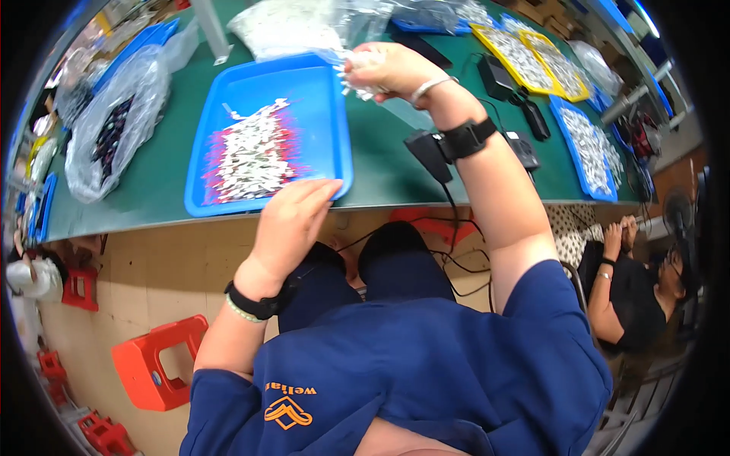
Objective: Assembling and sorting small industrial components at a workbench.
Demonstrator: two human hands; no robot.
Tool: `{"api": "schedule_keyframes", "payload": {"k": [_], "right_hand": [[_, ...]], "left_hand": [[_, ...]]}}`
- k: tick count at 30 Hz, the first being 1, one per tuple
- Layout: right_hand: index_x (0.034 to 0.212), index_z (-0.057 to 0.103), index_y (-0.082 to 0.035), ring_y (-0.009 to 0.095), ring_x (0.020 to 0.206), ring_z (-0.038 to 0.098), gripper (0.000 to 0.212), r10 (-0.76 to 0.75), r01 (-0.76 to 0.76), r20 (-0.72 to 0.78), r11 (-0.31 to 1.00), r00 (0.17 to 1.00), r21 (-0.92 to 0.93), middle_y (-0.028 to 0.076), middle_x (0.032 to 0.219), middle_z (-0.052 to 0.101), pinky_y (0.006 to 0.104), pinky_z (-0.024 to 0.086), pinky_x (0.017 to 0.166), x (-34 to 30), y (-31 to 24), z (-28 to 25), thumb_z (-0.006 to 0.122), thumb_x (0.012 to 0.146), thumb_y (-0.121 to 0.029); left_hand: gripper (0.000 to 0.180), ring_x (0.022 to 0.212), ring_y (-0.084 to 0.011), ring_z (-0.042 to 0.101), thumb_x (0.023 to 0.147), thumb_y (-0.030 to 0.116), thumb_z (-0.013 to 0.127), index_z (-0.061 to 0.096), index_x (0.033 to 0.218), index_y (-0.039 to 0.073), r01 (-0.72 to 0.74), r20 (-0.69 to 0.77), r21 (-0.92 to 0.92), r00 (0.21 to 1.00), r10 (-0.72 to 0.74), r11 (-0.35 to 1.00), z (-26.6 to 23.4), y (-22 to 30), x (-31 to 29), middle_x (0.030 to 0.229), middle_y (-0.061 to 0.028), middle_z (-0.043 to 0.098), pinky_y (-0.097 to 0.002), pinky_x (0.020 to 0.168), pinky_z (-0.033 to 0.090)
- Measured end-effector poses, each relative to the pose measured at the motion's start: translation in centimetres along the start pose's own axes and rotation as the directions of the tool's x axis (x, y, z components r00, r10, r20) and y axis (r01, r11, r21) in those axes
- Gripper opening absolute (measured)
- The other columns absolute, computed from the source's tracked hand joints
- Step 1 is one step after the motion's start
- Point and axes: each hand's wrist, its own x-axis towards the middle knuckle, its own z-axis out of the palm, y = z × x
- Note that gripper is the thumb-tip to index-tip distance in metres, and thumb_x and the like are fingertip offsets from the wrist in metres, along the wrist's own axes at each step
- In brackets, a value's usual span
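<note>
the work looks partway along: a pile of white pieces with pink ends lies in the blue tray, and a clump of white ones is not yet set down. right hand fingers curl closed around that clump by the tray's far right corner. left hand fingers stretch together at the near rim; gripping or not, i cannot tell.

Red stool on tiled floor, lower left; more red stools along left edge. Green table: clear plastic bag with dark bits, left side; two yellow trays of pale parts, upper right; right-hand blue tray, similarly filled, just below those; black box beside the yellow trays. Person in black at far right.
</note>
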Motion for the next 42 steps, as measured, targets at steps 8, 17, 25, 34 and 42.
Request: {"api": "schedule_keyframes", "payload": {"k": [8, 17, 25, 34, 42], "right_hand": [[0.100, 0.064, -0.004, 0.009, 0.062, 0.060, 0.023, 0.025, -0.031, 0.164, 0.999, 0.986, 0.036, 0.002, 0.080, 0.065, 0.0235, 0.046, 0.046, 0.2, 2.0, 4.8, 0.073, 0.081, -0.013], [0.096, 0.065, -0.005, 0.009, 0.064, 0.061, 0.016, 0.065, -0.066, 0.167, 0.998, 0.984, -0.003, 0.001, 0.081, 0.065, 0.0233, 0.048, 0.047, 0.4, 0.9, 7.1, 0.070, 0.081, -0.008], [0.097, 0.065, -0.006, 0.009, 0.066, 0.062, 0.016, 0.033, -0.033, 0.083, 0.999, 0.996, 0.008, 0.001, 0.081, 0.064, 0.0236, 0.050, 0.049, 1.2, 1.1, 8.9, 0.070, 0.081, -0.006], [0.095, 0.063, -0.006, 0.007, 0.063, 0.059, 0.016, 0.066, -0.066, 0.007, 0.998, 0.998, -0.001, 0.000, 0.077, 0.062, 0.0222, 0.049, 0.049, -0.2, 1.2, 9.2, 0.067, 0.081, 0.000], [0.094, 0.064, -0.005, 0.008, 0.065, 0.060, 0.014, 0.057, -0.056, -0.032, 0.998, 0.998, 0.013, 0.001, 0.082, 0.061, 0.0220, 0.050, 0.051, -1.1, 1.2, 9.2, 0.068, 0.081, 0.000]], "left_hand": [[0.032, 0.105, -0.0315, 0.063, 0.081, 0.000, 0.068, 0.065, 0.113, 0.003, -0.118, -0.120, -0.169, 0.988, 0.098, 0.978, -1.4, 0.5, -1.2, 0.115, -0.0128, 0.065, -0.0400, 0.090, 0.052], [0.029, 0.101, -0.0292, 0.065, 0.084, -0.002, 0.063, 0.066, 0.113, 0.002, 0.111, -0.412, -0.105, 0.900, -0.145, 0.988, -8.4, -3.3, -4.5, 0.111, -0.0146, 0.067, -0.0361, 0.089, 0.051], [0.028, 0.112, -0.0153, 0.059, 0.096, 0.004, 0.057, 0.059, 0.123, -0.002, 0.192, -0.521, -0.494, 0.715, -0.466, 0.848, -14.5, -9.9, -4.7, 0.120, -0.0087, 0.063, -0.0284, 0.100, 0.045], [0.035, 0.115, -0.0152, 0.058, 0.097, 0.013, 0.058, 0.056, 0.128, -0.001, 0.371, -0.134, -0.350, 0.889, -0.438, 0.860, -19.7, -22.1, 2.7, 0.123, -0.0080, 0.063, -0.0286, 0.101, 0.044], [0.049, 0.125, -0.0162, 0.050, 0.098, 0.027, 0.056, 0.048, 0.139, 0.002, 0.628, 0.297, -0.119, 0.761, -0.576, 0.769, -18.1, -30.1, 10.9, 0.135, -0.0095, 0.055, -0.0311, 0.105, 0.040]]}}
